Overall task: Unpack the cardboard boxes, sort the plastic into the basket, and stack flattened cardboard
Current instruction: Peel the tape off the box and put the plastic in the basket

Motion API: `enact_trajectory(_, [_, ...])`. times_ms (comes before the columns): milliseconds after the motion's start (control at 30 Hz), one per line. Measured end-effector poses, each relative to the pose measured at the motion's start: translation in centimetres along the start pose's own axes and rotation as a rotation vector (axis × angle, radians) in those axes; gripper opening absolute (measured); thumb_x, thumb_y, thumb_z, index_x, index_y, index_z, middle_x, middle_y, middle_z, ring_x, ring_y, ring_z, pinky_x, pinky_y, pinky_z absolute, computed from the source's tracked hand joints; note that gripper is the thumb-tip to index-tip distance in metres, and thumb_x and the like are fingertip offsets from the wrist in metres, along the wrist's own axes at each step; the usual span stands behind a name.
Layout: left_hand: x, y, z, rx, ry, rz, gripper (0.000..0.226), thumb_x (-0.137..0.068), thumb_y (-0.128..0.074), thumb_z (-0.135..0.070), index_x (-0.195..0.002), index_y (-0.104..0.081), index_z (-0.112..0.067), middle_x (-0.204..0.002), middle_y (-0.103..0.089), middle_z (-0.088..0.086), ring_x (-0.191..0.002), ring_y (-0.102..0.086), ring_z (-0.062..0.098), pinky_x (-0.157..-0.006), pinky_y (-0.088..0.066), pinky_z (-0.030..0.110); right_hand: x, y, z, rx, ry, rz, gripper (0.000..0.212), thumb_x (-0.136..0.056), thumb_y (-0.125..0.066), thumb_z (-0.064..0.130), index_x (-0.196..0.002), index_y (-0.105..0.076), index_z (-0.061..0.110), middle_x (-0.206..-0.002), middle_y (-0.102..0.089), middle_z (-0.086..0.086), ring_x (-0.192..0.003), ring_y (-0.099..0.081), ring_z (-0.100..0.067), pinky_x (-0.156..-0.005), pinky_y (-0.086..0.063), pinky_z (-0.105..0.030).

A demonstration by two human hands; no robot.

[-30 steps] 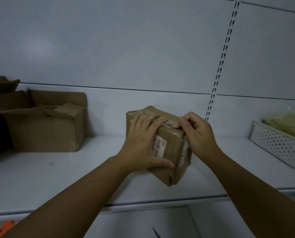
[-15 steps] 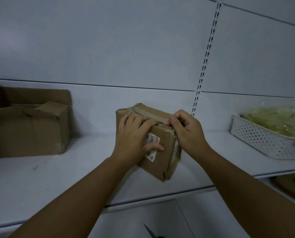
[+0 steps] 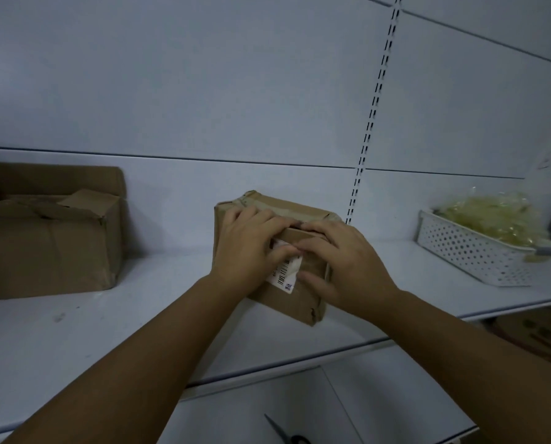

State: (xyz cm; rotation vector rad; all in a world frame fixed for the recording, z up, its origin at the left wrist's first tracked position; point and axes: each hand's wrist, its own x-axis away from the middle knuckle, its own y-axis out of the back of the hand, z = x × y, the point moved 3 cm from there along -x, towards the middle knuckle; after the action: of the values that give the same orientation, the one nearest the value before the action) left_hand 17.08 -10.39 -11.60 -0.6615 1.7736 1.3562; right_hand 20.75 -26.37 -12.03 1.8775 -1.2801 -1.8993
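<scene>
Step in hand: opening the small box (image 3: 299, 211), still sealed w/ tape strip along its top. It sits mid-shelf (image 3: 139, 331), tilted toward the person; can't tell if its bottom edge rests on the shelf or is lifted.

Left grip (image 3: 245, 251) wraps the box's left top edge, thumb on the front face. Right grip (image 3: 341, 267) clamps the right side, fingertips hooked at the top front edge by the tape seam.

Next move, prob.: get a nail under the tape/flap and peel, w/ the left bracing. Tape looks tight, so the dark blade below the shelf, maybe scissors (image 3: 287, 434), could be needed.

Basket (image 3: 466, 251) at right already holds plastic (image 3: 492, 216); opened box (image 3: 49, 245) at left isn't flattened.

Writing: white label (image 3: 283, 277) on the front, barcode visible, text too small to read. No brand seen.
</scene>
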Motion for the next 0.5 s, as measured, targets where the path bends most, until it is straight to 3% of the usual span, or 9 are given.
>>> enact_trajectory(167, [0.7, -0.2, 0.5, 0.129, 0.000, 0.021, 0.062, -0.073, -0.051, -0.063, -0.123, -0.056, -0.028, -0.113, -0.063, -0.010, -0.107, -0.050, 0.011, -0.096, -0.018, 0.026, 0.3, -0.2, 0.8, 0.072, 0.020, -0.115, 0.016, -0.080, -0.068, 0.026, -0.081, -0.070, 0.011, -0.116, -0.064, -0.014, -0.101, -0.061, -0.027, -0.075, -0.052, -0.034])
enact_trajectory(267, [1.4, -0.1, 0.6, 0.343, 0.019, -0.038, 0.053, -0.076, -0.046, -0.034, -0.125, -0.054, -0.015, -0.119, -0.056, -0.007, -0.115, -0.047, 0.012, -0.108, -0.025, 0.039, 0.2, 0.0, 0.9, 0.117, 0.026, -0.131, 0.022, -0.084, -0.065, 0.029, -0.071, -0.067, 0.012, -0.118, -0.065, -0.013, -0.097, -0.064, -0.026, -0.061, -0.051, -0.027])
enact_trajectory(367, [1.8, -0.3, 1.1, 0.396, 0.112, -0.147, 0.055, -0.069, -0.037, -0.020, -0.119, -0.056, -0.008, -0.120, -0.057, 0.001, -0.119, -0.046, 0.017, -0.107, -0.032, 0.047, 0.5, 0.0, 1.2, 0.083, 0.027, -0.151, 0.030, -0.087, -0.058, 0.034, -0.069, -0.067, 0.011, -0.118, -0.065, -0.015, -0.097, -0.065, -0.027, -0.057, -0.056, -0.029])
enact_trajectory(500, [2.0, -0.9, 1.4, 0.297, 0.168, -0.156, 0.056, -0.065, -0.041, -0.011, -0.119, -0.058, -0.014, -0.124, -0.059, 0.000, -0.125, -0.039, 0.010, -0.108, -0.016, 0.031, 0.4, -0.3, 0.9, -0.045, -0.090, -0.136, 0.023, -0.082, -0.062, 0.035, -0.073, -0.070, 0.015, -0.122, -0.062, -0.009, -0.099, -0.064, -0.019, -0.063, -0.058, -0.031])
